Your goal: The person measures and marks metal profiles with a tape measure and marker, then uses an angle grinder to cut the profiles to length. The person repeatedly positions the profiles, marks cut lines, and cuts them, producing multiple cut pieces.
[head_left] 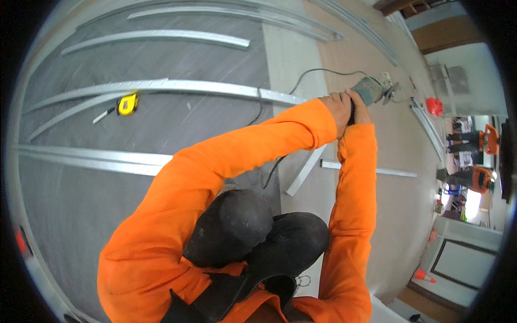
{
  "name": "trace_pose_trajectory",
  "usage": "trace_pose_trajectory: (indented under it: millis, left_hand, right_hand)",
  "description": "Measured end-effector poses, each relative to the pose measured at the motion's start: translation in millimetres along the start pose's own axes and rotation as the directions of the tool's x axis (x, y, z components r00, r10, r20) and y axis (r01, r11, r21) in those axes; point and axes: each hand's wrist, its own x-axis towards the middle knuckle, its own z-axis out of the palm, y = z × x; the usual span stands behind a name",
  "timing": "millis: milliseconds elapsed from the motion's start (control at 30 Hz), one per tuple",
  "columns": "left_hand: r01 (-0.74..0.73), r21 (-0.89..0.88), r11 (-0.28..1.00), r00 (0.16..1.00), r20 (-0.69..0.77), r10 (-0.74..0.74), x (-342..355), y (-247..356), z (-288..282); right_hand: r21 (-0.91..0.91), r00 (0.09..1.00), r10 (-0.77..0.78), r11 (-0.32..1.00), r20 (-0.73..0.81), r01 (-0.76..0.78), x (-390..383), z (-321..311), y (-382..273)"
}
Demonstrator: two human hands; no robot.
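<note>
An angle grinder [367,89] with a teal body reaches out ahead of me to the upper right, its disc and guard at the far end. Both arms, in orange sleeves, stretch out to it. My left hand [337,109] is closed at the rear of the grinder. Right beside it, my right hand [360,110] is wrapped round the same grip. Parts of the fingers are hidden behind the hands. A long metal stud [226,88] lies on the floor and ends close to my left hand. Below the hands, a short metal piece [307,169] slants across the floor.
A yellow tape measure [127,104] and a marker [103,116] lie on the dark floor at left. Several metal studs [156,34] stretch across the floor. A black cord [318,70] loops behind the grinder. Two people [478,179] in orange are far right, near an orange cone [424,276].
</note>
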Motion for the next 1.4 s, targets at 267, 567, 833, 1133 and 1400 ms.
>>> trace_pose_trajectory:
  millis: [267, 567, 833, 1133, 1400]
  left_hand:
    - [0.538, -0.714, 0.448, 0.654, 0.689, 0.312, -51, -55, 8]
    - [0.502, 0.108, 0.858, 0.819, -0.378, -0.432, -19, -340, -197]
    - [0.845, -0.175, 0.506, 0.376, -0.478, -0.794, 255, -389, -314]
    - [-0.175, -0.937, 0.301, 0.958, -0.233, -0.169, 405, -194, -107]
    - [0.121, 0.679, 0.724, 0.797, 0.368, -0.478, 295, -268, 27]
  right_hand:
    - [0.166, 0.934, -0.331, 0.937, 0.133, 0.308, 20, 23, -143]
    - [-0.192, 0.880, -0.405, 0.911, -0.249, 0.365, 7, -55, -254]
    - [-0.172, 0.816, -0.345, 0.939, -0.463, 0.299, 41, -150, -243]
    - [-0.526, 0.753, -0.390, 0.847, -0.530, 0.069, 222, -244, -142]
    - [-0.862, 0.854, -0.334, 0.455, -0.399, -0.224, 371, -274, -68]
